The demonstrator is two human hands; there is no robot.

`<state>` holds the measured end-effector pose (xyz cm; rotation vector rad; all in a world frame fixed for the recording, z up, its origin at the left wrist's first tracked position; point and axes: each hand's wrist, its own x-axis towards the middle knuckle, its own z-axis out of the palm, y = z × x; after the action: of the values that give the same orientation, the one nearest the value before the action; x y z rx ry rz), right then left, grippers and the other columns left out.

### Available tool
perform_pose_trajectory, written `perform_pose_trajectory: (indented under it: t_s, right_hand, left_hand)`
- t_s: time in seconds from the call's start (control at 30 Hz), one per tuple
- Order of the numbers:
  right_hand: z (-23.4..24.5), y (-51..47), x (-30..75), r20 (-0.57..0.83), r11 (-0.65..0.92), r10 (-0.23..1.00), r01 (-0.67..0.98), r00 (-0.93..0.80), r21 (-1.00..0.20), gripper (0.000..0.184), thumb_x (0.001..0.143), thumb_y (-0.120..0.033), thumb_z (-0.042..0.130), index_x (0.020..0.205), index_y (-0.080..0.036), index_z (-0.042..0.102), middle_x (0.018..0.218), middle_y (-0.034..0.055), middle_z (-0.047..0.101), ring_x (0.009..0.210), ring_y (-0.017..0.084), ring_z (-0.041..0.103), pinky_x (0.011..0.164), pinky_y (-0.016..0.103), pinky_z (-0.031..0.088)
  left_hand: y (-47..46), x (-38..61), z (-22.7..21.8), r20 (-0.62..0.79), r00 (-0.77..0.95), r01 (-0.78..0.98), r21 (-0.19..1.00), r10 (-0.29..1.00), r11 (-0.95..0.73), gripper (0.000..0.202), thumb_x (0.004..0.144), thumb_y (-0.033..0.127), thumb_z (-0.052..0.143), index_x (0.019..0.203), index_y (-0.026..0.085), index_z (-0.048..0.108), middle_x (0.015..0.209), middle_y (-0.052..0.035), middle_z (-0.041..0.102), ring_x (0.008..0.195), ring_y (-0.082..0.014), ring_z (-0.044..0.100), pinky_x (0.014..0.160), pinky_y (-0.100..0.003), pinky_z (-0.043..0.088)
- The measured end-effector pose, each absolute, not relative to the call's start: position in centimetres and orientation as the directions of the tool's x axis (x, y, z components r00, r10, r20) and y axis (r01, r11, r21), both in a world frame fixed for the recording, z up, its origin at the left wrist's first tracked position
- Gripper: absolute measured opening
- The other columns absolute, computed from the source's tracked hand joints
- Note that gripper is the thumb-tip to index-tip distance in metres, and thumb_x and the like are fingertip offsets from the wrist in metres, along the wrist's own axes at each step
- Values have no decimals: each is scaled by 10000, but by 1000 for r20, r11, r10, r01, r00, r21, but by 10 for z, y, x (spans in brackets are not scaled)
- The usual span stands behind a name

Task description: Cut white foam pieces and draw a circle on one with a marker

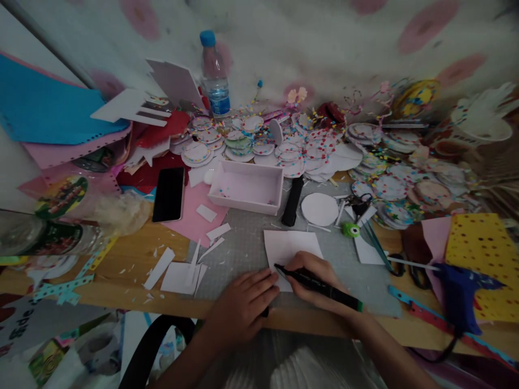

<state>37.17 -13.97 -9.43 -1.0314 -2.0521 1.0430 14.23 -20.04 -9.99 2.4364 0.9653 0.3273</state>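
Note:
My right hand [318, 278] grips a black marker [324, 288] with a green end. Its tip touches a white sheet of paper [294, 246] at the front of the grey cutting mat [243, 243]. Fingers stretched out flat, my left hand [245, 302] rests on the sheet's left edge, close to the marker tip. A small black piece [265, 312] shows beside the left thumb; what it is I cannot make out. Just behind the sheet lie a white paper oval [319, 209] and a black rod-shaped object [292, 201].
A pink open box [247, 186] and a phone [168, 194] lie behind my hands. Piles of decorated paper discs [300, 154] line the wall near a water bottle [215, 81]. On the right are scissors [377, 243] and a blue glue gun [458, 292]; paper scraps [178, 276] lie left.

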Motion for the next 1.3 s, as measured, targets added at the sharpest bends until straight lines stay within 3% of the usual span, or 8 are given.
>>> perform_pose_trajectory:
  t_s: [0.73,1.03,1.3]
  right_hand:
    - [-101,-138,365,204,377,899,446,-388,-812,92,842,-186,577,911,-245,561,771,-15,610,663,135,592,591,238,465]
    - [-99,-153,363,234,216,972,547,-38,-809,42,847,-209,564,860,-220,525,713,-6,571,582,157,536,528,275,436]
    - [-96,-153,358,192,176,981,548,-28,-818,12,874,-215,540,882,-223,546,794,30,584,696,177,574,610,290,472]
  left_hand:
    - [-200,141,-100,31,718,575,536,695,-618,476,860,157,454,1335,134,434,1448,-116,443,1386,-241,306,1065,-463,365]
    - [-201,142,-100,30,701,599,518,713,-611,461,867,140,464,1327,150,441,1432,-102,467,1375,-232,330,1060,-444,381]
    - [-201,142,-100,67,694,592,514,717,-621,448,878,139,463,1325,155,447,1422,-108,479,1369,-228,343,1053,-440,394]
